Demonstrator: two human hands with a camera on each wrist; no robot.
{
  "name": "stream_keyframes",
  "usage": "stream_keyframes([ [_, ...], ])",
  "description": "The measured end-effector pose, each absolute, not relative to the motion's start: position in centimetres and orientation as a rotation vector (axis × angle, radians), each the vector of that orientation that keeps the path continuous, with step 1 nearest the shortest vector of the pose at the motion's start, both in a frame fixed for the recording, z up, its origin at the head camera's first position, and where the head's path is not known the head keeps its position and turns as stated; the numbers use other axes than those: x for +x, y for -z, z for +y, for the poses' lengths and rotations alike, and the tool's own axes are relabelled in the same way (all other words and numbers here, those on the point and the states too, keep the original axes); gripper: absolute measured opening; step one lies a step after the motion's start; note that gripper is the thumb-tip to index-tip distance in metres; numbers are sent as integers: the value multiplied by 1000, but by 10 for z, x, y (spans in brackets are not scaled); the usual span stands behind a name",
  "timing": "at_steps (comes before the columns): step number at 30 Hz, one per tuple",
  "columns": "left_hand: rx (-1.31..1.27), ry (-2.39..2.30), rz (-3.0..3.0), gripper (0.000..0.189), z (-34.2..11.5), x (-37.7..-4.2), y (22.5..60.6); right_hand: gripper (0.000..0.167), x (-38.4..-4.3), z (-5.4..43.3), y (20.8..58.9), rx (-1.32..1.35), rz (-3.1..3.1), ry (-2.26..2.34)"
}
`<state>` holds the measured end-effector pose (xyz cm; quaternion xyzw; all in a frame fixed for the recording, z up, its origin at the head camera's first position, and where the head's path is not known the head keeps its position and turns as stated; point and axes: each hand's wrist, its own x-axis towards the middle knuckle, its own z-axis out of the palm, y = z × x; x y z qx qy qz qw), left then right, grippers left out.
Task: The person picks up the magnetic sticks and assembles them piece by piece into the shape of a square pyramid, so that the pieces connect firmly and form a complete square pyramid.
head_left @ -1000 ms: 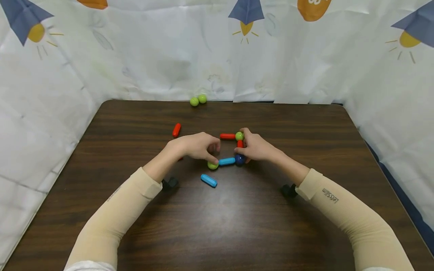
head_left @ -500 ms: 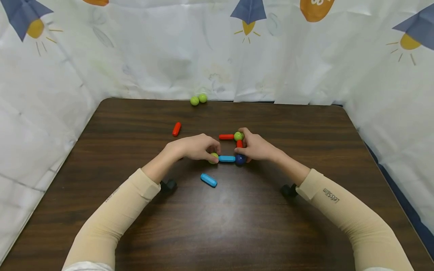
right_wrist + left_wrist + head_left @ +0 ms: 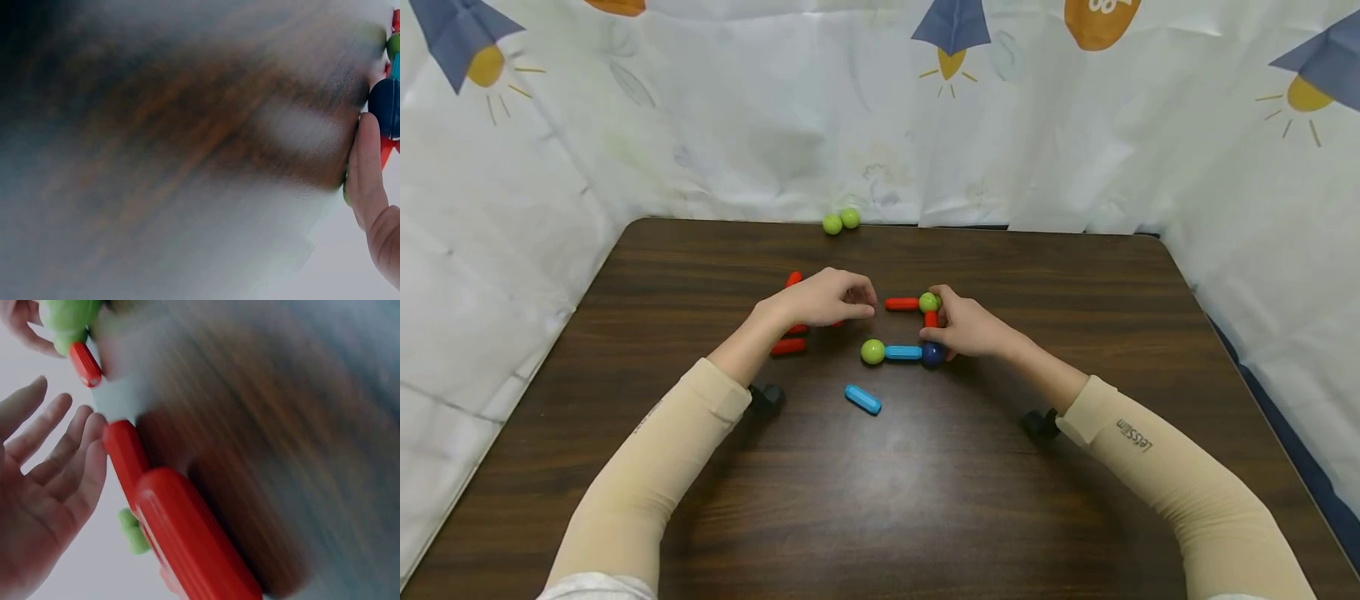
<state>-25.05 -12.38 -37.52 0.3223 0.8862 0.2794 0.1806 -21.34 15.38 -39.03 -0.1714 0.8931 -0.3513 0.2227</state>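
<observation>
Item: joined figure point(image 3: 906, 353), centre of the frame, lying on the table. Parts in order: upper red rod point(image 3: 902, 304); upper green ball point(image 3: 928, 302), at the top right corner; short red rod point(image 3: 931, 319), partly covered; navy ball point(image 3: 933, 355), lower right corner; light-blue rod point(image 3: 901, 352); lower green ball point(image 3: 872, 352). Three sides laid end to end, the left side without a rod.

Right hand point(image 3: 968, 326): at the figure's right edge, thumb and forefinger bent round the corner pieces – forefinger by the upper green ball, thumb across the short red rod above the navy ball. Probably gripped there to keep both corners from shifting.

Left hand point(image 3: 826, 298): centre left, just beside the upper red rod; fingers loosely bent in the head view, spread in the left wrist view, with hold of nothing. Likely kept near so as to be within reach of the pieces.

Loose stock: light-blue spare point(image 3: 862, 399), below the figure, lying aslant; red spares point(image 3: 787, 346), left of centre, some partly hidden by the left hand, so uncounted; two green balls point(image 3: 850, 217), side by side at the table's back edge, perhaps set aside.

Surroundings: brown table point(image 3: 880, 517); white printed cloth point(image 3: 737, 125) behind – presumably a screen.
</observation>
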Motion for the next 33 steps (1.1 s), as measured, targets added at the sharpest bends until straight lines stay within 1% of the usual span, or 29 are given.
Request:
stream_keyframes([
  [6,812,-881,2598,19,-130,-262,379,81,-212,154,391,-489,2473,959],
  [9,797,-895,2629,19,-132,-267,379,79,-212,155,392,-500,2477,960],
  [11,797,-891,2647,18,-133,-269,379,75,-213,155,391,-511,2485,956],
  [18,775,-865,2695,19,-133,-277,374,55,-220,153,389,-522,2574,913],
  [28,720,-843,2732,19,-139,-288,376,38,-232,147,386,-468,2642,841],
  [33,703,-837,2742,19,-140,-293,374,36,-235,149,385,-466,2619,838],
])
